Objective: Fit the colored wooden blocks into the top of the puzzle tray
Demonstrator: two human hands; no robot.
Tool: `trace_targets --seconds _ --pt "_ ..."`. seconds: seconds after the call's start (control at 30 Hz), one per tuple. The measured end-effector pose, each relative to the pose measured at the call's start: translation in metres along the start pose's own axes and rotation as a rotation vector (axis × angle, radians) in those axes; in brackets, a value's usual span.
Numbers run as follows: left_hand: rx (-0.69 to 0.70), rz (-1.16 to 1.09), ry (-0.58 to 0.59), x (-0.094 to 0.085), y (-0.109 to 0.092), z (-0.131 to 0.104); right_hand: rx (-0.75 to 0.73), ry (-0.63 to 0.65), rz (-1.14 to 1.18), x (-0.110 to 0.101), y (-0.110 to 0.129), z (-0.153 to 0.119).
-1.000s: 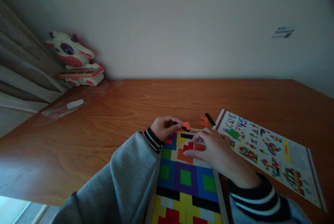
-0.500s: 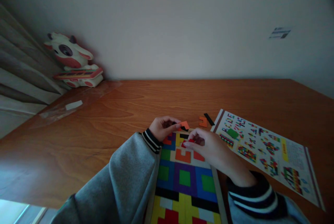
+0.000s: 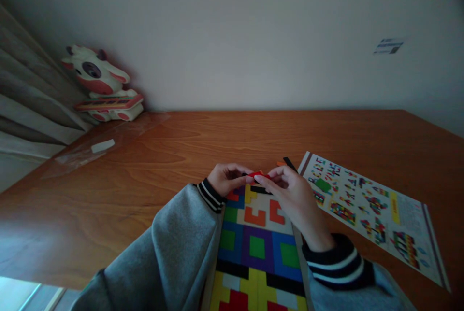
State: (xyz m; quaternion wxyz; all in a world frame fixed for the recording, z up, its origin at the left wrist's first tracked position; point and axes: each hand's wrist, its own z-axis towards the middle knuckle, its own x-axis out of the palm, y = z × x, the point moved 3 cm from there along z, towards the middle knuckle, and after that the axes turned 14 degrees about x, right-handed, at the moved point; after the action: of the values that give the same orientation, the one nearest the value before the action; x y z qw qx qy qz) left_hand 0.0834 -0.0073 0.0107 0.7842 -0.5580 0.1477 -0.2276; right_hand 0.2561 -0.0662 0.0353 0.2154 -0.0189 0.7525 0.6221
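Presently, the left hand [image 3: 224, 180] and right hand [image 3: 295, 197] pinch a red piece [image 3: 256, 174], fingers nearly closed, above the tray's [image 3: 264, 200] far end. Print on the sheet [image 3: 380, 202] and label [image 3: 388, 46] is unreadable.

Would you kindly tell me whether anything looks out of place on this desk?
Perhaps a thin black strip: it lies loose on the brown wooden desk, outside the pale rectangular tray where colourful flat blocks are laid out.
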Motion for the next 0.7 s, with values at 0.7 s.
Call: trace_targets --seconds 0.7 --pt "-0.036 -0.094 -0.127 -0.003 -0.001 0.006 -0.487 0.174 -0.619 0.010 0.008 -0.012"
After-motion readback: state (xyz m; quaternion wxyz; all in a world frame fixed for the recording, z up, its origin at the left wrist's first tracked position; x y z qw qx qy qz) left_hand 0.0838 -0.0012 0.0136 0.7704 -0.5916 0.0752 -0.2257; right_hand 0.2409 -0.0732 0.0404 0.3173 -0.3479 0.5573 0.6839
